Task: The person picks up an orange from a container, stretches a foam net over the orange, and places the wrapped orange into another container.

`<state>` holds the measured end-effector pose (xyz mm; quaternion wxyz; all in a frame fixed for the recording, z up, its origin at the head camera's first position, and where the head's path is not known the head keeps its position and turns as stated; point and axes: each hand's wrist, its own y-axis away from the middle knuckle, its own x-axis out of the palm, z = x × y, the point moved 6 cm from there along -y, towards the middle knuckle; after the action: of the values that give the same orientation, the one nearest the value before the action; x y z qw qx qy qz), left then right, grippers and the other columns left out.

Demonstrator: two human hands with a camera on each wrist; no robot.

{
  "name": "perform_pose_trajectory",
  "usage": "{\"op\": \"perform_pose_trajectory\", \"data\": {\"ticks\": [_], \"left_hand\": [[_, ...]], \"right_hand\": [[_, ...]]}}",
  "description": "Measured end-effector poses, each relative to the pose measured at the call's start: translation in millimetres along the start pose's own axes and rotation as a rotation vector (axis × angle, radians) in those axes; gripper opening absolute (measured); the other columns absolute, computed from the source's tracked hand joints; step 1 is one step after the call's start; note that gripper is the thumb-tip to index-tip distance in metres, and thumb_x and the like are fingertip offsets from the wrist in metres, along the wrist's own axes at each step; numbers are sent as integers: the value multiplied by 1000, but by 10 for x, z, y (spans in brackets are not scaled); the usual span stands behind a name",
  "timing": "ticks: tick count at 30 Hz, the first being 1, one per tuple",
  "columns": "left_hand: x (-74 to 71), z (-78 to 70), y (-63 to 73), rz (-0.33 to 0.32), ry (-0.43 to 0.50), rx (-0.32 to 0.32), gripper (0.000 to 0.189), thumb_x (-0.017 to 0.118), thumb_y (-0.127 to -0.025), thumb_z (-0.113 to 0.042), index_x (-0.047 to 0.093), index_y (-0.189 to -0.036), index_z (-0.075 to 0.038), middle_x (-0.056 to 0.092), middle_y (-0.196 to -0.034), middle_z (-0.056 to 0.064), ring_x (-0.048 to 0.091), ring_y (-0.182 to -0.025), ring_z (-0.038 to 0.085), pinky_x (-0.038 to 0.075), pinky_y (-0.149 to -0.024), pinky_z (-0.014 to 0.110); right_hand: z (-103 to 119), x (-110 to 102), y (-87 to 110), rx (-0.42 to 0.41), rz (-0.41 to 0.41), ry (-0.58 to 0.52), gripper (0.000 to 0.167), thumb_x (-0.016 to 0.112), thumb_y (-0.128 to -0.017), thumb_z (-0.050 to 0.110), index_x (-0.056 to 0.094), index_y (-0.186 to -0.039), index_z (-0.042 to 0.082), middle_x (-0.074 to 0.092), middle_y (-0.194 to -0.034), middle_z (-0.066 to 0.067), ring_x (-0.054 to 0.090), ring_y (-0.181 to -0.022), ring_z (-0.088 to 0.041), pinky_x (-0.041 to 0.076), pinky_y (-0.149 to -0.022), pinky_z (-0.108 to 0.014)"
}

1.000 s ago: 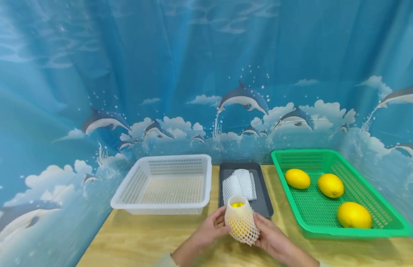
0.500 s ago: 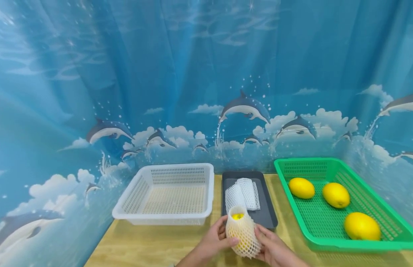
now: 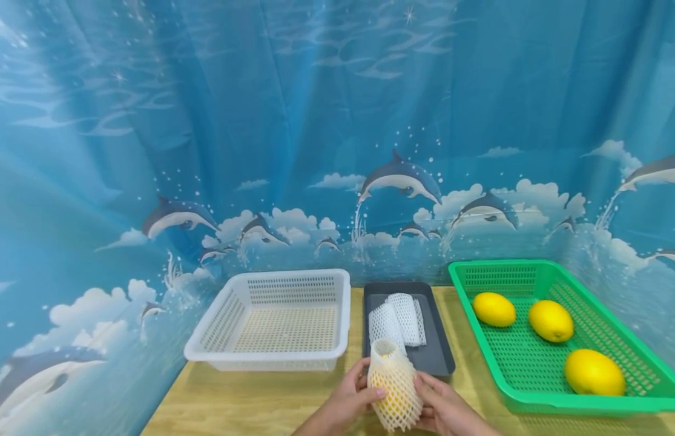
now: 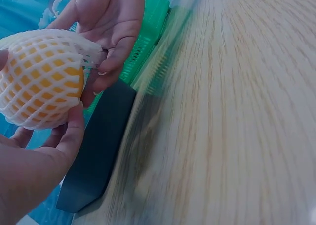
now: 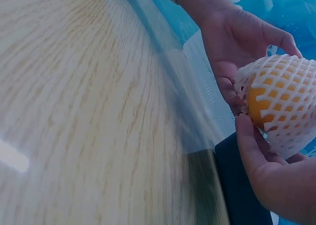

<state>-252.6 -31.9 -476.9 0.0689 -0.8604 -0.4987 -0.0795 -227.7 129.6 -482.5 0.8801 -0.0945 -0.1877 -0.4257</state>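
A yellow lemon in a white foam net sleeve (image 3: 394,387) is held between both hands above the front of the table. My left hand (image 3: 345,396) grips its left side, thumb across the mesh. On the other side my right hand (image 3: 446,402) holds the sleeve with thumb and fingers near its lower end. The sleeve's narrow upper end stands up past the fruit. In the left wrist view, yellow skin of the lemon (image 4: 74,81) shows at the sleeve's wide end, fingertips right at its edge. Behind it, more flat foam nets (image 3: 405,318) lie in a dark grey tray (image 3: 437,348).
A white plastic basket (image 3: 266,357) with nothing in it stands at the left. On the right is a green basket (image 3: 481,348) holding three loose lemons (image 3: 594,372). All stand on a wooden table (image 3: 228,399) before a blue dolphin-print curtain (image 3: 315,121).
The sleeve's upper end has drawn in and covers the yellow top that showed in its opening before. Both hands keep hold of it. The head view has tilted up slightly.
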Motion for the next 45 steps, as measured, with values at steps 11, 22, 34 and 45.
{"op": "perform_pose_trajectory", "data": {"ticks": [11, 22, 34, 45], "left_hand": [[-16, 58, 19, -16, 17, -60, 65, 59, -87, -6, 30, -145, 4, 61, -115, 12, 62, -98, 19, 55, -88, 38], [7, 81, 39, 33, 101, -133, 56, 57, -93, -19, 36, -140, 3, 63, -104, 4, 63, -89, 13, 55, -80, 27], [13, 102, 60, -10, 66, -194, 51, 57, -97, -26, 40, -137, 1, 68, -99, 7, 67, -88, 18, 57, -83, 37], [35, 3, 88, -66, -113, -206, 53, 61, -96, -29, 44, -134, 4, 68, -100, 13, 67, -87, 26, 58, -80, 43]], "right_hand": [[2, -10, 25, 65, -64, 106, 72, 31, -107, 35, 3, -143, -21, 64, -117, -17, 64, -105, -29, 53, -92, -45], [75, -54, 7, 41, -181, 246, 71, 37, -107, 32, 8, -143, -22, 55, -129, -24, 62, -109, -33, 52, -93, -46], [120, -73, -2, 57, -269, 276, 73, 50, -103, 26, 12, -145, -19, 57, -127, -23, 62, -107, -27, 55, -89, -47], [17, -83, -10, 30, -122, 36, 73, 41, -104, 24, -2, -145, -19, 62, -124, -13, 62, -110, -25, 52, -95, -44]]}}
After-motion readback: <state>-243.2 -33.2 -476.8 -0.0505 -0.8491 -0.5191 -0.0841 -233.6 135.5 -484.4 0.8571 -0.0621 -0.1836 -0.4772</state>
